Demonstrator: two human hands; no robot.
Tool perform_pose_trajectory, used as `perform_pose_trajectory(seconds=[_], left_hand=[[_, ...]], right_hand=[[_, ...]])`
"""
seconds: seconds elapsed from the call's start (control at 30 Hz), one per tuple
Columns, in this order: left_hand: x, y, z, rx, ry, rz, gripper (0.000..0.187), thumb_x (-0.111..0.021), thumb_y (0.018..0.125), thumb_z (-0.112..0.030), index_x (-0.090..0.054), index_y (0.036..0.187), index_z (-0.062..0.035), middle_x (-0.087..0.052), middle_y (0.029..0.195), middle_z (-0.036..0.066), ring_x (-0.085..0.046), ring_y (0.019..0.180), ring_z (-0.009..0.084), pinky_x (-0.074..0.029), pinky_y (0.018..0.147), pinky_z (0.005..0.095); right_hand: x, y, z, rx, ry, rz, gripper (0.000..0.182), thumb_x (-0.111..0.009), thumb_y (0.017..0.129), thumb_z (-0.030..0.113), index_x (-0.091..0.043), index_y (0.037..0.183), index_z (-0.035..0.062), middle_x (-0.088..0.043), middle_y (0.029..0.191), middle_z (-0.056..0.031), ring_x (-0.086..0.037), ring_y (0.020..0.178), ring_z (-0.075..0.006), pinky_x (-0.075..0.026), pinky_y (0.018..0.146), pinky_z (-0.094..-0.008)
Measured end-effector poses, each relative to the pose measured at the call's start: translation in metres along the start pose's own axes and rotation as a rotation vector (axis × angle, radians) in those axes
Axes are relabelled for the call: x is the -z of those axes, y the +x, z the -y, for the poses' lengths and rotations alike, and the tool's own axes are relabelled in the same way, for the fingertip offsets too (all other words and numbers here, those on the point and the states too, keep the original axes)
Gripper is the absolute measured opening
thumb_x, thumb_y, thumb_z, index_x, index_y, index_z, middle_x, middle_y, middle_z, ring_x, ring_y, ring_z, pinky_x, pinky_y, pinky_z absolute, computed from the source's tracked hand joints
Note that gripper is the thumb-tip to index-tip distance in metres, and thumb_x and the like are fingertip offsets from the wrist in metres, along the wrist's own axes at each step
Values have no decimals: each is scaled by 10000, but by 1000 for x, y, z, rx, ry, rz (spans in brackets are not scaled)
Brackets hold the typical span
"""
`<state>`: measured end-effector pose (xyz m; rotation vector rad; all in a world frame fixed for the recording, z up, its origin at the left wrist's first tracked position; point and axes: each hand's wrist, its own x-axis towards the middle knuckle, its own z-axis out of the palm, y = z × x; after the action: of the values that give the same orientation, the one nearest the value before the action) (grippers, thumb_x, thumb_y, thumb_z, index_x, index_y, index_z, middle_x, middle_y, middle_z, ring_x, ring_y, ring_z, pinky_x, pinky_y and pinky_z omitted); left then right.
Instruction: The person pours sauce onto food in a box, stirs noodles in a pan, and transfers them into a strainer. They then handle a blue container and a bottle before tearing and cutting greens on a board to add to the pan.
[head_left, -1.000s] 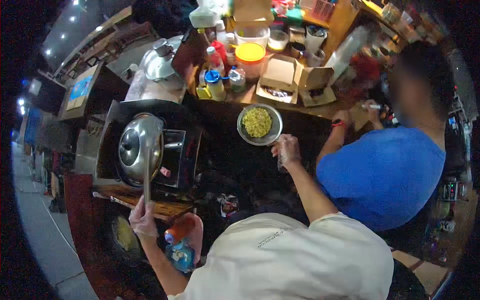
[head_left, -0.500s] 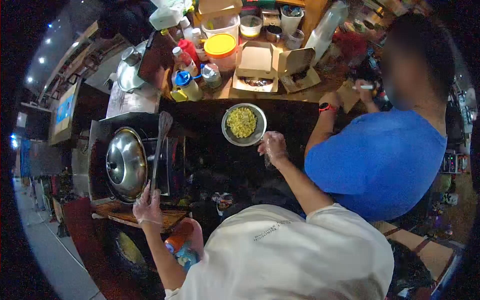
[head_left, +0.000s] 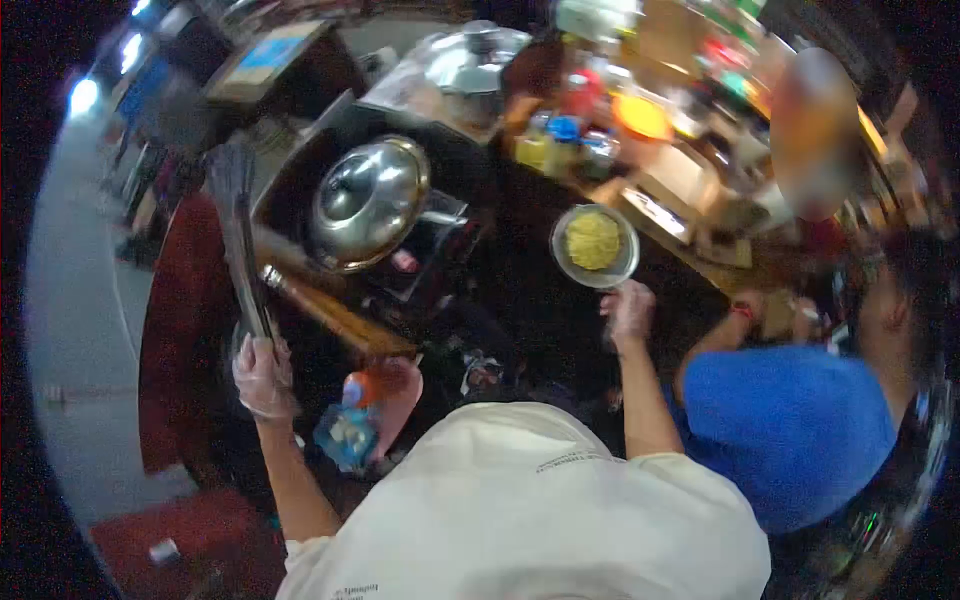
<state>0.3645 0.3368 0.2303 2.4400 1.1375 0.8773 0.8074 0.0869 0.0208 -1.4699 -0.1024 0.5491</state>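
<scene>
Left fingers (head_left: 262,352) grip whisk (head_left: 241,245); right fingers (head_left: 632,294) hold strainer (head_left: 626,262) of yellow food (head_left: 593,240).

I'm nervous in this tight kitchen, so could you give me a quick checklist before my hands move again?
1. Whisk held securely: ok; the left hand is closed around the handle of the whisk.
2. Strainer held: ok; the right hand is closed at its near side.
3. Yellow food inside the strainer's rim: ok.
4. Whisk apart from the domed lid: ok; it stands to the left.
5. Co-worker's blue shirt apart from the strainer: ok; a gap shows.
6. Heat under the lid off: cannot tell; no flame visible.
</scene>
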Motion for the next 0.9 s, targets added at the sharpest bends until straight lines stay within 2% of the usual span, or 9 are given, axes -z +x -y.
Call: perform_pose_trajectory(seconds=[0.07,0.2,0.4,0.47,0.57,0.67,0.73,0.8,0.9], left_hand=[[53,-33,5,621,-683,-192,236,-497,980,-219,-566,838,-43,-519,725,-2,-459,622,91,-388,563,265],[126,-125,53,566,-447,-327,361,-563,970,-298,-550,1182,-7,-614,880,37,-584,801,122,-477,739,261],[156,-281,84,839,-676,-384,401,-672,907,-184,-508,1244,-41,-616,1049,71,-603,903,132,-502,841,294],[132,-355,113,888,-625,-401,425,-698,874,-123,-511,1246,-42,-619,1060,64,-607,936,154,-490,864,305],[109,-488,144,1065,86,-212,404,-670,865,-69,-510,1231,-8,-623,980,61,-605,947,193,-467,877,328],[109,-544,124,1332,31,-141,390,-653,870,-81,-516,1232,-38,-621,988,76,-596,968,218,-464,877,350],[96,-623,169,1414,-329,-372,418,-665,839,-84,-523,1231,-71,-622,997,102,-596,964,281,-467,867,399],[95,-586,159,1169,414,50,474,-686,783,-78,-530,1231,-94,-625,1033,142,-594,974,357,-464,851,463],[83,-565,195,1252,437,60,538,-692,734,-64,-531,1246,-99,-624,1066,172,-578,1035,382,-457,850,505]], right_hand=[[-21,-10,14,-42,-53,15,263,-577,885,240,-648,817,-5,-636,695,-90,-570,485,-155,-486,441,-286],[-48,-13,25,47,12,147,207,-585,870,173,-658,855,-20,-634,733,-101,-551,525,-139,-450,443,-263],[-92,-37,43,29,-84,212,232,-567,883,176,-645,842,-39,-607,727,-90,-508,513,-131,-414,446,-263],[-106,-41,46,6,-103,199,227,-563,883,168,-645,849,-41,-612,729,-90,-505,518,-128,-410,449,-258],[-121,-52,48,-49,-106,222,222,-553,885,155,-645,869,-47,-624,748,-92,-507,534,-121,-402,450,-247],[-131,-72,63,-127,-160,258,208,-527,892,127,-640,929,-43,-636,802,-92,-518,554,-120,-387,437,-230],[-134,-77,61,-91,-151,240,221,-526,887,147,-627,963,-34,-616,759,-72,-518,545,-121,-366,423,-218],[-142,-90,69,-79,-149,223,210,-532,882,173,-616,959,-3,-591,726,-50,-497,529,-119,-353,415,-232],[-149,-101,66,-136,-340,191,292,-438,873,137,-623,1006,-46,-633,788,-95,-516,555,-123,-418,457,-238]])
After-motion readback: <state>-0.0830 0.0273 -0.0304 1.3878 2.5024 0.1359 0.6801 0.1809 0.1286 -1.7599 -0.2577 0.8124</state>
